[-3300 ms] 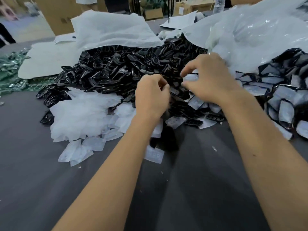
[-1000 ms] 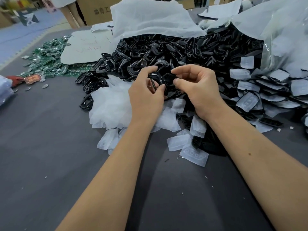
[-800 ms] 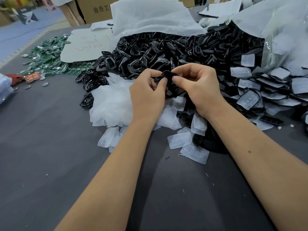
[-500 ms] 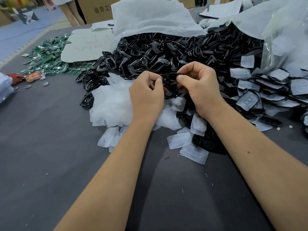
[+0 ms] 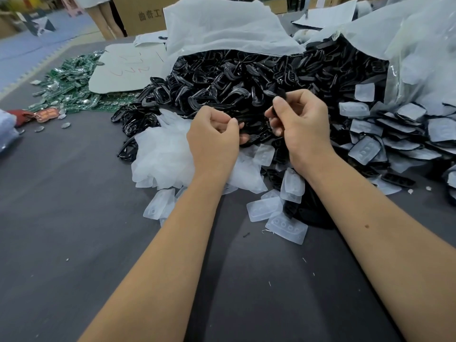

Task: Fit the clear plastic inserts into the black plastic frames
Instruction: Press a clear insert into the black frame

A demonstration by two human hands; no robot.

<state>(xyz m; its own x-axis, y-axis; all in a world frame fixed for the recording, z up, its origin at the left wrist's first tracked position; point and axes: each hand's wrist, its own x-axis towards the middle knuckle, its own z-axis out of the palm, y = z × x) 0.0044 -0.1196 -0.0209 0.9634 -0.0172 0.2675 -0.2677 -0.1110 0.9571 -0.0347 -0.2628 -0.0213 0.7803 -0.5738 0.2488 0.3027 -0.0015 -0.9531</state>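
Observation:
A big heap of black plastic frames point(image 5: 246, 77) spills from an open bag across the grey table. In front of it lies a mound of clear plastic inserts point(image 5: 162, 154), with loose ones point(image 5: 287, 227) near my wrists. My right hand point(image 5: 299, 122) pinches a black frame point(image 5: 280, 95) between thumb and fingers, held upright above the heap. My left hand point(image 5: 214, 134) is curled just left of it, fingertips pinched together; what it holds is hidden. At the right lies a pile of frames with inserts in them point(image 5: 394, 129).
Green circuit boards point(image 5: 71, 85) lie scattered at the far left beside a white sheet point(image 5: 125, 70). Translucent bags point(image 5: 222, 25) cover the back of the heap. A cardboard box point(image 5: 140, 13) and a person's legs point(image 5: 103, 18) stand beyond the table. The grey table point(image 5: 61, 218) stretches toward me.
My hands have drawn apart: the left has let go of the black frame and dropped slightly, while the right has lifted the frame up and to the right.

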